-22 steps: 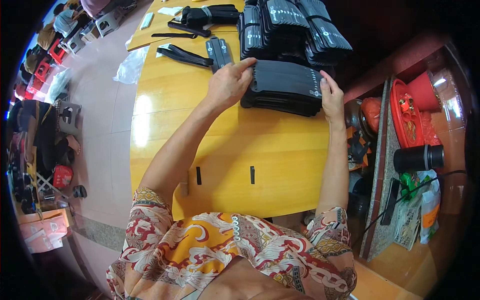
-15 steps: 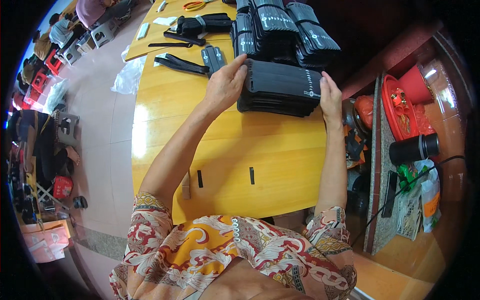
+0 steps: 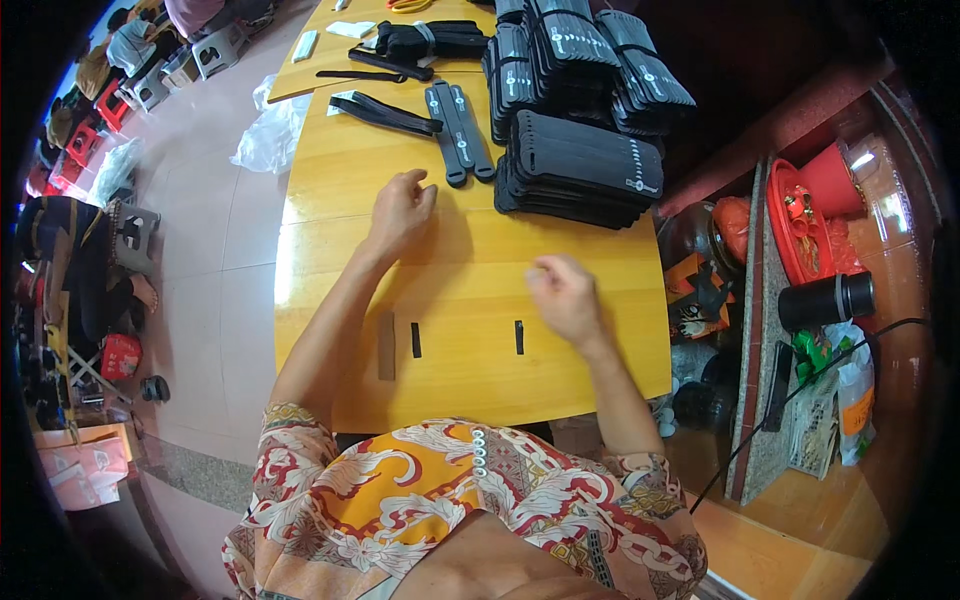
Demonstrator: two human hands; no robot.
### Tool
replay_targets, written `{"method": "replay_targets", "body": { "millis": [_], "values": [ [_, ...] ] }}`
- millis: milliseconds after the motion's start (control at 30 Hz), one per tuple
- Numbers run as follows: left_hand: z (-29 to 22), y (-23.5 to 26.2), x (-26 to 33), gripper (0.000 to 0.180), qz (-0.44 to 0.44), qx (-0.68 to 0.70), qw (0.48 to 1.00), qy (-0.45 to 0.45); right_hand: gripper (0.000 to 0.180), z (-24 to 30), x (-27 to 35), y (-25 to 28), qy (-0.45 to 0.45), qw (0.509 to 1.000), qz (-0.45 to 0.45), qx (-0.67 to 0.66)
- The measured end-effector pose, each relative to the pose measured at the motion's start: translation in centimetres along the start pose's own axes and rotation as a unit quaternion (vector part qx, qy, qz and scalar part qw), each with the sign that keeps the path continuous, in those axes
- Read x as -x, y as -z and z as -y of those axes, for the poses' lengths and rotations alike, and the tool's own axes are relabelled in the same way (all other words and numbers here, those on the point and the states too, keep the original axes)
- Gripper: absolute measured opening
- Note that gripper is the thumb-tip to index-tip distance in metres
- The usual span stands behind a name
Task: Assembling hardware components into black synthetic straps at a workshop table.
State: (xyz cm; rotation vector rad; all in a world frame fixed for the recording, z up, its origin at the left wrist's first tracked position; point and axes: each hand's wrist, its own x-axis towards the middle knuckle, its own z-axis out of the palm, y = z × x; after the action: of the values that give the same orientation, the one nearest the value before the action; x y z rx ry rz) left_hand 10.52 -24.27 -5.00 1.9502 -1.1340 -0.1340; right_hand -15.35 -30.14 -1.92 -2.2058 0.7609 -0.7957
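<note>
My left hand [image 3: 403,212] is over the middle of the yellow table [image 3: 460,265], its fingers curled in with nothing seen in them. Closer to me, my right hand [image 3: 565,297] is loosely closed and slightly blurred; no object shows in it. Beyond the hands lies a thick stack of flat dark grey strap pieces [image 3: 585,165], apart from both. Two loose grey strap pieces [image 3: 463,135] with rounded ends lie left of it. On the near tabletop are two short black strips [image 3: 416,340] and a brown strip [image 3: 387,345]; the right hand is nearest the right-hand black strip.
Banded bundles of the same pieces [image 3: 570,45] stand behind the stack. Black webbing straps [image 3: 385,112] and a tied black bundle [image 3: 430,40] lie at the far left. A shelf with a red tray [image 3: 800,225] and a black flask [image 3: 827,298] borders the right side.
Both hands have let go of the stack, which stays on the table. The left hand has drawn back leftward, the right toward me. The view has shifted slightly.
</note>
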Motion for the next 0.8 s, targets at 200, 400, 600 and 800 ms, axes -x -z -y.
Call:
{"method": "replay_targets", "body": {
  "millis": [200, 400, 600, 800],
  "values": [
    [-3.1, -2.6, -1.6, 0.038, -0.041, -0.047, 0.998, 0.005, 0.011, 1.4, -2.0, -6.9, 0.087, 0.993, 0.084, -0.005],
    [-1.8, -3.3, -2.5, 0.043, -0.064, -0.095, 0.993, -0.034, 0.006, 2.3, -1.4, -7.8, 0.14, 0.987, 0.055, 0.052],
    [-0.3, -1.4, -2.4, 0.051, 0.012, -0.098, 0.995, 0.002, 0.004, 2.3, -1.8, -7.7, 0.132, 0.989, 0.052, 0.028],
    [-0.7, 1.9, -0.5, 0.052, 0.082, -0.1, 0.991, 0.047, 0.004, 2.8, -2.0, -6.9, 0.125, 0.989, 0.061, 0.047]
  ]
}}
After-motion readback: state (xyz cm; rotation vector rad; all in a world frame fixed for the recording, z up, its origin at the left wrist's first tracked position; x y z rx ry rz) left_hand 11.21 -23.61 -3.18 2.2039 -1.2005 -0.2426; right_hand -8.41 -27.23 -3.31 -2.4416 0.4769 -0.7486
